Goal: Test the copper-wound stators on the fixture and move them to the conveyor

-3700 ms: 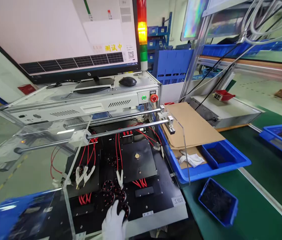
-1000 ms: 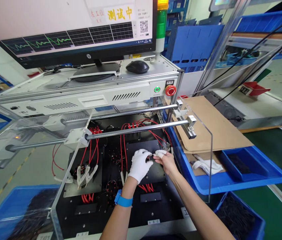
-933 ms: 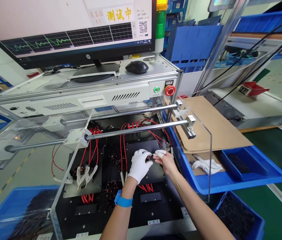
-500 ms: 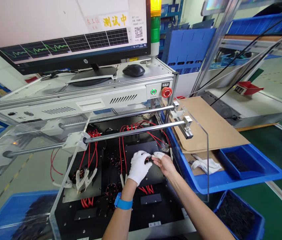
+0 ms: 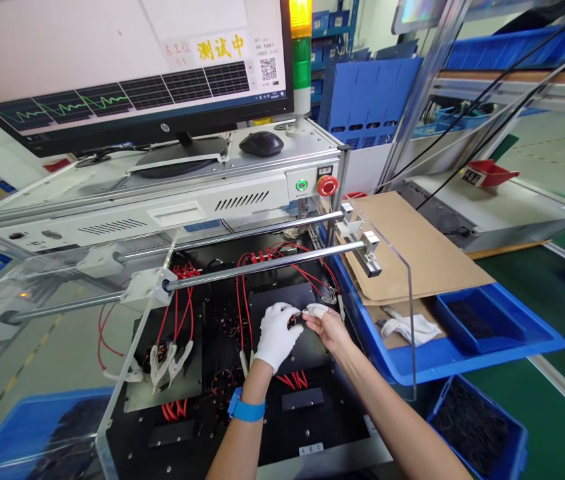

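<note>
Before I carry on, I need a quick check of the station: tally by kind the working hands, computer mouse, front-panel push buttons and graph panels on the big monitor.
Hands: 2 (left hand, right hand)
Computer mouse: 1
Push buttons: 2 (green button, red button)
Graph panels: 6
Total: 11

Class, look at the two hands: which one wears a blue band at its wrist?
The left hand, in a full white glove. The blue band sets it apart; the right hand has a bare wrist.
</note>
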The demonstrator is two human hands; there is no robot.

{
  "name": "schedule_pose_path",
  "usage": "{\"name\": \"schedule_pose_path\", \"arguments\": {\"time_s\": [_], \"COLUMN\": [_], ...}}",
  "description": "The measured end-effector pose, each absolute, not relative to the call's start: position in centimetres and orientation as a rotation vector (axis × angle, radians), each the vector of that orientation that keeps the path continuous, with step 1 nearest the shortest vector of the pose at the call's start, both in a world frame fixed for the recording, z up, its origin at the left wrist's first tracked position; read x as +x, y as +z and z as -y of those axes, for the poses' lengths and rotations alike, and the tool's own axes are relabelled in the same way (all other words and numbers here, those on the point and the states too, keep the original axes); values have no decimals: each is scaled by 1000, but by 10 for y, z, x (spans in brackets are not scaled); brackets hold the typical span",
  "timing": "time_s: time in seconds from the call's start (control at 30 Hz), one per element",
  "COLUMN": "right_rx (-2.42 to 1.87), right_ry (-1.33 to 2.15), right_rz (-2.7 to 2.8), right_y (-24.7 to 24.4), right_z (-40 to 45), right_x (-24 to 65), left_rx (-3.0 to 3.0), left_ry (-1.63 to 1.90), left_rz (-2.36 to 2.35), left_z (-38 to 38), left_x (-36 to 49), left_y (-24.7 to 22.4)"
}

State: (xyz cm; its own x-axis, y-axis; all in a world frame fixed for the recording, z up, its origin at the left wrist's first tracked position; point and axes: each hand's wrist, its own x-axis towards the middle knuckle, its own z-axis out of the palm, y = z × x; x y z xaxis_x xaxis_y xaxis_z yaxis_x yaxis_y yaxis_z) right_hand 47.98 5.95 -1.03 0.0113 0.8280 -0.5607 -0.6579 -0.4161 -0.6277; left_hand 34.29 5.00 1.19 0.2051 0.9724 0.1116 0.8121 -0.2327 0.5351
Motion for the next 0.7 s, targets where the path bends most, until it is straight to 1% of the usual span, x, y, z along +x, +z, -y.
{"name": "schedule_pose_path", "arguments": {"time_s": [0.27, 0.53, 0.63, 0.7], "right_rx": [-1215, -1282, -1346, -1392], "right_ry": [1620, 1546, 1393, 1146], "right_rz": [436, 682, 854, 1112], "right_y": [-8, -17, -18, -17], "right_z": [-60, -65, -65, -63], "right_x": [477, 474, 484, 492], "left_rx": [2108, 2105, 2088, 2082], "left_ry": [565, 661, 695, 711], "left_rz": [-1682, -1649, -1638, -1628], "left_z": [-50, -51, -50, -50], "left_x": [343, 342, 342, 342], "left_y": [14, 10, 8, 8]}}
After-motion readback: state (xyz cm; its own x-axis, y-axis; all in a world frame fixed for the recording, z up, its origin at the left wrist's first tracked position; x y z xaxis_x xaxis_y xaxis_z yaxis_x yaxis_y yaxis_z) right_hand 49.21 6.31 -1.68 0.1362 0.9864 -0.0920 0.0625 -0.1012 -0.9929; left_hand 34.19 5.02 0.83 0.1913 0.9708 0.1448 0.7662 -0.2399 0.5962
